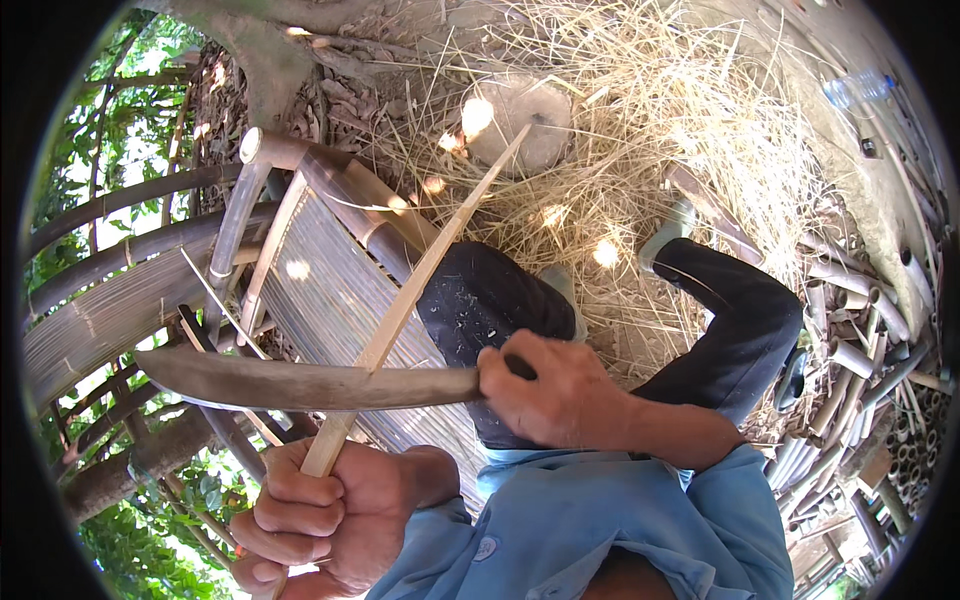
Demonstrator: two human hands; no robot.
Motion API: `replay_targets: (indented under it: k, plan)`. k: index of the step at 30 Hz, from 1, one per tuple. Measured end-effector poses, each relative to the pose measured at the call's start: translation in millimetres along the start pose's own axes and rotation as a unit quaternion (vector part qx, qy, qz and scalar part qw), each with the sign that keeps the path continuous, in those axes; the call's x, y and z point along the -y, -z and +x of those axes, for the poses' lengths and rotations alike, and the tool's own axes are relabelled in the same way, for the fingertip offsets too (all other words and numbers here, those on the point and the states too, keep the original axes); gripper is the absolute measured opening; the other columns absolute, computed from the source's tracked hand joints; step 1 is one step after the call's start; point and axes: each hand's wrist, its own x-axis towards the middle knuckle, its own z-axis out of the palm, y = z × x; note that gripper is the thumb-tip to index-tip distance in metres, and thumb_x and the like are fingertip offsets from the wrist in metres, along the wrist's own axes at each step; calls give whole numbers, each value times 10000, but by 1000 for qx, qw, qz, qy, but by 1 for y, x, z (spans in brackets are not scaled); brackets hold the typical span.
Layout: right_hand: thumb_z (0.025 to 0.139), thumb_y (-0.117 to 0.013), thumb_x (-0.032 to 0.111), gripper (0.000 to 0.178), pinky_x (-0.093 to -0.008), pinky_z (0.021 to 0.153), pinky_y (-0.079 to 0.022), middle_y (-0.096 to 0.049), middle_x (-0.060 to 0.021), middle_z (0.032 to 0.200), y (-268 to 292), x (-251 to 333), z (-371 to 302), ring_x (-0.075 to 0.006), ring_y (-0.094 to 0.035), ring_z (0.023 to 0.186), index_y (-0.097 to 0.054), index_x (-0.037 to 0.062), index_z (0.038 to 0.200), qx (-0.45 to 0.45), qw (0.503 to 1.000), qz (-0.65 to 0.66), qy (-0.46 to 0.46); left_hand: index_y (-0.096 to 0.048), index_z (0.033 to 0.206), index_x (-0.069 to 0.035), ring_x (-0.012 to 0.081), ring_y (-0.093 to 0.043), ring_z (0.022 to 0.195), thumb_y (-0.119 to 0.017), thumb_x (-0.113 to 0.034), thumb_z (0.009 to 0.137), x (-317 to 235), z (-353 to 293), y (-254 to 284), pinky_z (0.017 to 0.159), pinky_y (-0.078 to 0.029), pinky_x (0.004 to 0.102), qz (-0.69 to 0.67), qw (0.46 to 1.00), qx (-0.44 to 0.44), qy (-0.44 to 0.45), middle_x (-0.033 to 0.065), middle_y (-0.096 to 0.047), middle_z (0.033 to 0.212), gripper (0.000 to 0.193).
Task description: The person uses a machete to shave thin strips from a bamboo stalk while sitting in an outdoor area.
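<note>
My left hand (325, 515) is closed in a fist round the near end of a long pale bamboo strip (432, 262). The strip slants away from me to the right, and its thin far end reaches a round wooden block (545, 145) on the ground. In my right hand (560, 390) is the handle of a machete (250, 383), the handle mostly hidden by my fingers. Its wide dark blade points left and lies across the strip just beyond my left fist, with the edge toward me.
A bamboo bench (330, 260) stands at my left, beside my knee. Straw-like shavings (690, 110) cover the ground ahead. Cut bamboo pieces (850, 360) are piled at the right, and a plastic bottle (858, 90) lies at the far right.
</note>
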Motion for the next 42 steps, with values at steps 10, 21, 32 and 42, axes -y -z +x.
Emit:
replay_targets:
  k: [10, 21, 32, 42]
  plan:
    - [904, -680, 130, 292, -435, 629, -525, -607, -146, 814, -24, -122, -44, -341, -641, 698, -580, -18, 1135, 61, 953, -82, -287, -527, 801, -93, 87, -280, 472, -597, -502, 983, 0, 2, 5, 454, -236, 255, 27, 999, -40, 3, -33, -384, 635, 454]
    - [893, -677, 114, 135, -365, 429, -497, -547, -114, 717, -61, -143, -7, -240, -584, 525, -570, 87, 971, -24, 985, -49, -163, -499, 809, -166, 56, -239, 429, -499, -536, 1022, 15, 5, -18, 380, -183, 225, 27, 995, -88, -34, -60, -296, 605, 427]
    - [929, -635, 186, 500, -351, 556, -534, -629, -135, 852, -94, -314, -51, -248, -634, 688, -516, 90, 1406, 78, 940, 3, -332, -431, 767, -173, 47, -267, 454, -472, -488, 1051, 29, 16, -11, 407, -221, 222, 25, 999, -40, -27, -77, -284, 608, 426]
    - [939, -592, 273, 494, -514, 719, -506, -679, -248, 859, -101, -371, -92, -436, -657, 835, -499, 70, 1380, 90, 891, -119, -428, -417, 792, -154, 59, -250, 469, -411, -439, 1084, 59, 53, -22, 414, -248, 230, -40, 996, 66, 44, -60, -296, 641, 408]
